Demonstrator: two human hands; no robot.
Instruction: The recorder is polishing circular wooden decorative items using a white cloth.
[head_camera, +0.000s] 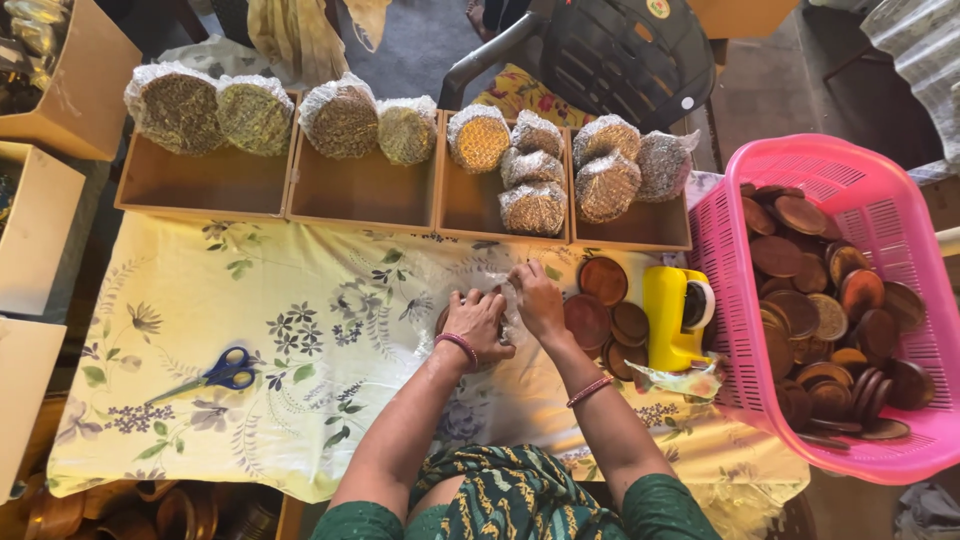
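pale yellow floral cloth (300, 300) on the tabletop, blue-handled scissors (215, 376), a bright yellow tape dispenser (672, 318), a pink slotted basket (860, 190) of brown discs (830, 310), green patterned sleeves (660, 510).

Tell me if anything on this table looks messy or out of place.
Mostly tidy. A crumpled plastic wrapper lies loose beside the yellow tape dispenser, and brown discs sit in an uneven pile near the right hand. Nothing looks spilled or broken.
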